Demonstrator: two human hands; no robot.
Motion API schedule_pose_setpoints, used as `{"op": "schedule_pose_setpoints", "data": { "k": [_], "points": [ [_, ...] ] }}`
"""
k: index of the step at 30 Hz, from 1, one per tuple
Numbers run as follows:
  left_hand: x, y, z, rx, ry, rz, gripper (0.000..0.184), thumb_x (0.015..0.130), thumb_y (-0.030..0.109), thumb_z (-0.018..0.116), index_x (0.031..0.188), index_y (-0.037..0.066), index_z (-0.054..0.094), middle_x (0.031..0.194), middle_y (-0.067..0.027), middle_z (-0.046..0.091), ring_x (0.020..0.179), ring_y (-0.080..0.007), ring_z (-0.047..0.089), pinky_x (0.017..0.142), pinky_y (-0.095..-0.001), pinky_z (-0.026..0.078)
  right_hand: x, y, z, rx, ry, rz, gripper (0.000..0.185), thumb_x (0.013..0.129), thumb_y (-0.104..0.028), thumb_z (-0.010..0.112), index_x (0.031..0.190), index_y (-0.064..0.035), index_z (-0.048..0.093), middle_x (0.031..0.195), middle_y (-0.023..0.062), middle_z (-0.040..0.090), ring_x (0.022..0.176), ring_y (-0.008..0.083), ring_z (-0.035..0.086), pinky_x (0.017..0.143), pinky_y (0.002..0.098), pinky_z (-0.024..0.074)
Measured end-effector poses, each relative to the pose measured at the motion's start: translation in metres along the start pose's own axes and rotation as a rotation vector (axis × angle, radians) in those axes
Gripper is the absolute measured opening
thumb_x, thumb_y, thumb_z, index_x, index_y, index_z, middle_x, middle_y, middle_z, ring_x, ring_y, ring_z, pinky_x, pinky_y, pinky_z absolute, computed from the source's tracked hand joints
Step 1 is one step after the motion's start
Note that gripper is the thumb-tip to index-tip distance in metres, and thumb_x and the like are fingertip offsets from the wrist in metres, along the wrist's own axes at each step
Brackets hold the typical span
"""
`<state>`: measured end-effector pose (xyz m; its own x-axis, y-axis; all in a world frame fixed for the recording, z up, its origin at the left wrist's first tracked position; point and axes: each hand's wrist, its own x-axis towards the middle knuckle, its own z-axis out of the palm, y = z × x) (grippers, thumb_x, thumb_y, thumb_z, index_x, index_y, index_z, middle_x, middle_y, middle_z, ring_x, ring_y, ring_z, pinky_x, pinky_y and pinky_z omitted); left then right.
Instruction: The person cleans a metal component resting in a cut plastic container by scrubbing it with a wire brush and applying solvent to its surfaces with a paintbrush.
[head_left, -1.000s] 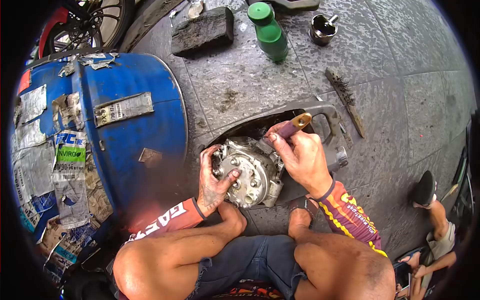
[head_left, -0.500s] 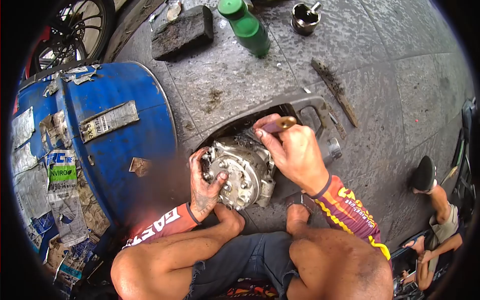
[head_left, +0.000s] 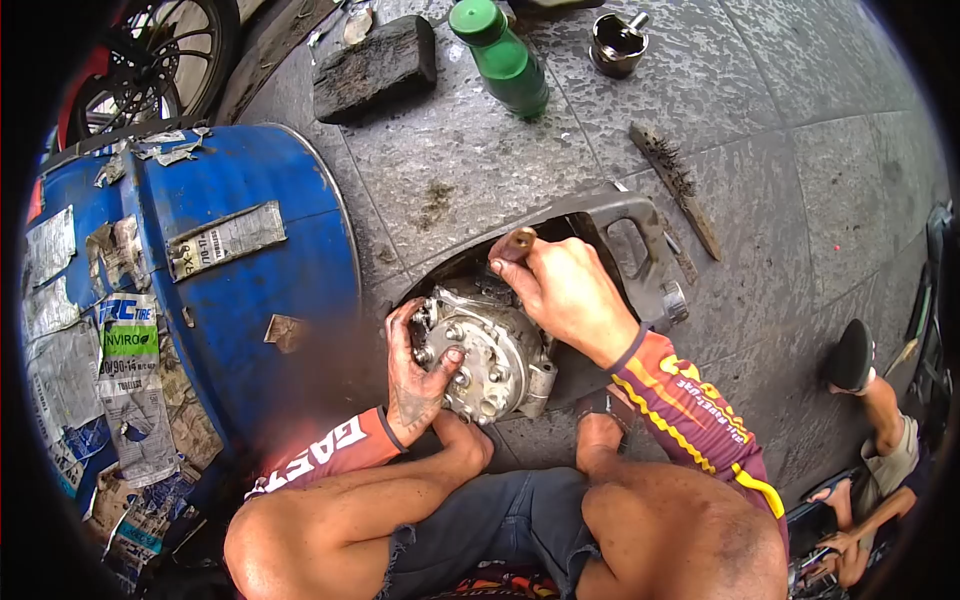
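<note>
My left hand (head_left: 410, 375) is wrapped round the left side of a round metal engine part (head_left: 510, 345) with several bolt heads on its face, its thumb lying across that face. My right hand (head_left: 575, 300) grips a brush by its brown handle (head_left: 518, 242), at the far side of the engine part. The bristle end points down and is mostly hidden by dark grime and my fingers. Both hands are over a cut-open grey plastic jug (head_left: 640, 212), which lies on its side under the engine part.
A blue drum (head_left: 265, 180) with torn labels lies left. Beyond the jug are a dark block (head_left: 375, 70), a green bottle (head_left: 510, 70), a metal cup-like part (head_left: 617, 48) and a wire brush (head_left: 675, 190). Another person's leg (head_left: 885, 410) shows at right.
My right hand has shifted slightly left, and the brush handle has tipped to stand more upright. My left hand still holds the engine part. The whole view has shifted a little.
</note>
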<state>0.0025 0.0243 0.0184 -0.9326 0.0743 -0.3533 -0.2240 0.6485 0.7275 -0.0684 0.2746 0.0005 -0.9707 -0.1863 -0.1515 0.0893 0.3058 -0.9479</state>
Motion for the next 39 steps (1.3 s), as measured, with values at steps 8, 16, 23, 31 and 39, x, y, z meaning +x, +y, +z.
{"op": "schedule_pose_setpoints", "data": {
  "k": [8,16,23,31,39],
  "points": [
    [-0.001,0.0,0.002,0.0,0.015,0.016,0.099,0.081,0.063,0.076,0.144,-0.004,0.042,0.14,-0.0169,0.043,0.13,-0.0288,0.047,0.111,-0.0417,0.038,0.004,0.003,0.006,-0.059,-0.085,-0.034,0.017,0.093,-0.019,0.068,0.103,-0.0044,0.069,0.082,0.0217,0.07,0.079,0.0406,0.07,0.07,0.0475,0.0555],
    [-0.003,-0.002,0.002,0.003,0.014,0.042,0.097,0.083,0.062,0.075,0.144,-0.005,0.042,0.141,-0.0184,0.043,0.132,-0.03,0.045,0.113,-0.0425,0.037,-0.026,0.001,-0.023,-0.456,-0.212,-0.009,0.011,0.093,-0.014,0.067,0.1,-0.0054,0.067,0.07,0.0168,0.069,0.064,0.0392,0.068,0.061,0.0463,0.0552],
    [-0.005,0.002,-0.001,0.025,-0.008,0.027,0.097,0.083,0.062,0.075,0.145,-0.005,0.041,0.141,-0.0179,0.043,0.133,-0.0296,0.044,0.113,-0.0422,0.037,0.003,0.005,0.022,0.249,0.011,-0.057,0.018,0.095,-0.02,0.069,0.1,-0.0037,0.073,0.079,0.0211,0.069,0.074,0.0404,0.069,0.067,0.0457,0.0548],
    [-0.006,-0.001,0.003,-0.002,0.017,0.044,0.096,0.083,0.059,0.076,0.145,-0.005,0.041,0.141,-0.0174,0.043,0.132,-0.0291,0.045,0.113,-0.0419,0.037,0.0,-0.004,0.018,0.262,-0.033,-0.114,0.015,0.095,-0.017,0.067,0.103,-0.0042,0.071,0.085,0.0186,0.072,0.08,0.0363,0.072,0.069,0.0412,0.0564],
    [-0.004,0.003,0.002,0.024,0.028,0.06,0.09,0.083,0.052,0.077,0.143,-0.005,0.042,0.138,-0.0206,0.045,0.129,-0.0332,0.047,0.111,-0.044,0.038,0.003,0.001,0.02,0.223,-0.05,-0.081,0.017,0.094,-0.017,0.068,0.105,-0.0038,0.071,0.084,0.022,0.07,0.081,0.039,0.071,0.069,0.0435,0.0563]
  ]
}}
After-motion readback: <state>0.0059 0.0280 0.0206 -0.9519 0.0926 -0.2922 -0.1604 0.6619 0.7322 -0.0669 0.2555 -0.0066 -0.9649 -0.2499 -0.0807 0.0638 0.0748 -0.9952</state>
